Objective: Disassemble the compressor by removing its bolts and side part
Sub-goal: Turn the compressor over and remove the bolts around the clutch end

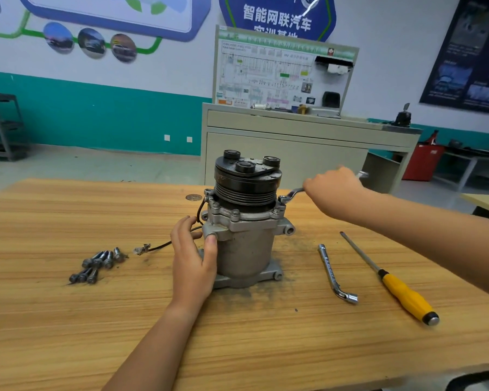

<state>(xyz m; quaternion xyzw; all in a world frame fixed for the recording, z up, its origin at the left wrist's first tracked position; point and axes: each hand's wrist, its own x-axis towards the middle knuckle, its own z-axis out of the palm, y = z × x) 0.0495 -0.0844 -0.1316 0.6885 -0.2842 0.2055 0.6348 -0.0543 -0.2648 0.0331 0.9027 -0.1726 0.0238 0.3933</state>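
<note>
Left hand [194, 261] gripping the compressor [246, 221] upright at centre of the wooden table [68, 320], right hand [333, 189] closed round a ring spanner [292, 193] set on its right flange bolt [282, 199], yellow-handled screwdriver [401, 289] and L-shaped socket wrench [332, 273] lower right, loose bolts [96, 265] left.

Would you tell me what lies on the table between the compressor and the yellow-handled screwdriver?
An L-shaped socket wrench lies there, seen in the head view.
</note>
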